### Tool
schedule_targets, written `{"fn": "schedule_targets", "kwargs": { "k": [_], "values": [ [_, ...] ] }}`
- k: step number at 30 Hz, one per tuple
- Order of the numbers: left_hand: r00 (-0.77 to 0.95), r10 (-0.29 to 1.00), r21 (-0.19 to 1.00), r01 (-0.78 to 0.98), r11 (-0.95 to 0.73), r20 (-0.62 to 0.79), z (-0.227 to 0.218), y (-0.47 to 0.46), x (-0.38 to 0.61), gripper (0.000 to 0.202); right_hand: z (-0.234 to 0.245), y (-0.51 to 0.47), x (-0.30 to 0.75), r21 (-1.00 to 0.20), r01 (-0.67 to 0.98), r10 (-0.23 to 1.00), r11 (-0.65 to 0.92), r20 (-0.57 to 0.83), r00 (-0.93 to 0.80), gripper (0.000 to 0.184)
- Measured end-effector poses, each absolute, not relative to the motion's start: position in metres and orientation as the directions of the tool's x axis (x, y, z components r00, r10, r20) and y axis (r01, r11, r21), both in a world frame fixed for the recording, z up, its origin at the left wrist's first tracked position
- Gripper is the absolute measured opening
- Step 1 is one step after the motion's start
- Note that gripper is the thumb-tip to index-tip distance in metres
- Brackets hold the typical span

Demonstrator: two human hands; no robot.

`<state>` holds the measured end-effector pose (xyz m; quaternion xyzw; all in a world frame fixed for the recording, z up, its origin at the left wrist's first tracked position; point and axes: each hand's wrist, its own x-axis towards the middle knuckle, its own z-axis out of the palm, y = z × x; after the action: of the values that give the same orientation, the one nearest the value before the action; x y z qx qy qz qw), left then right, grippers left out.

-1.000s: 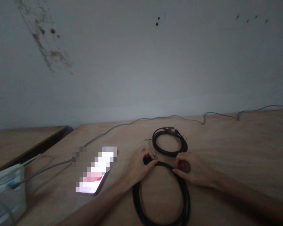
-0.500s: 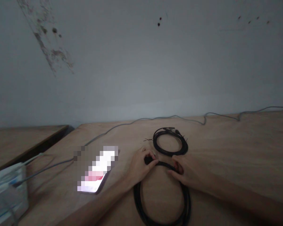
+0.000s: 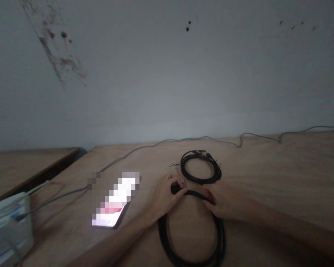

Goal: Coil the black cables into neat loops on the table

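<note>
Noted at lower centre: large cable coil (image 3: 161,237), flat on table (image 3: 281,174). Pinched at its top by left hand (image 3: 165,194); gripped just right of that by right hand (image 3: 225,202), fingers closed. Just above: small cable coil (image 3: 200,182). Lower left: lit phone (image 3: 114,205).

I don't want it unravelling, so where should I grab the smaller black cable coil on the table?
Probably pinch the smaller coil across all its strands at its near arc, coming from above: it lies flat on the table, and its loose ends bunch at the far side.
</note>
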<state>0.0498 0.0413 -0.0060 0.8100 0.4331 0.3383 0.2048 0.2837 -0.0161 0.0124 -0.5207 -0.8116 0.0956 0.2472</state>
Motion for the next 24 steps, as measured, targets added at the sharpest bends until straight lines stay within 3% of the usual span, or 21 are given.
{"fn": "schedule_targets", "kwargs": {
  "k": [3,8,10,17,24],
  "values": [
    [0.397,0.839,0.614,0.573,-0.543,0.373,-0.006,0.041,0.05,0.008,0.014,-0.009,0.287,-0.39,0.828,0.915,0.402,0.158,-0.37,0.007],
    [0.399,0.831,0.607,0.567,-0.556,0.389,-0.01,0.043,0.049,0.006,0.019,0.014,0.295,-0.461,0.857,0.925,0.232,-0.167,-0.341,0.013],
    [0.401,0.83,0.608,0.566,-0.557,0.387,-0.011,0.043,0.049,0.006,0.023,0.02,0.297,-0.48,0.855,0.909,0.197,-0.238,-0.342,0.011],
    [0.42,0.81,0.595,0.551,-0.585,0.409,-0.011,0.044,0.048,0.006,0.029,0.022,0.296,-0.536,0.837,0.854,0.112,-0.378,-0.357,0.001],
    [0.406,0.821,0.592,0.569,-0.571,0.402,-0.011,0.044,0.048,0.007,0.031,0.019,0.294,-0.531,0.847,0.855,0.038,-0.421,-0.302,0.007]
  ]
}}
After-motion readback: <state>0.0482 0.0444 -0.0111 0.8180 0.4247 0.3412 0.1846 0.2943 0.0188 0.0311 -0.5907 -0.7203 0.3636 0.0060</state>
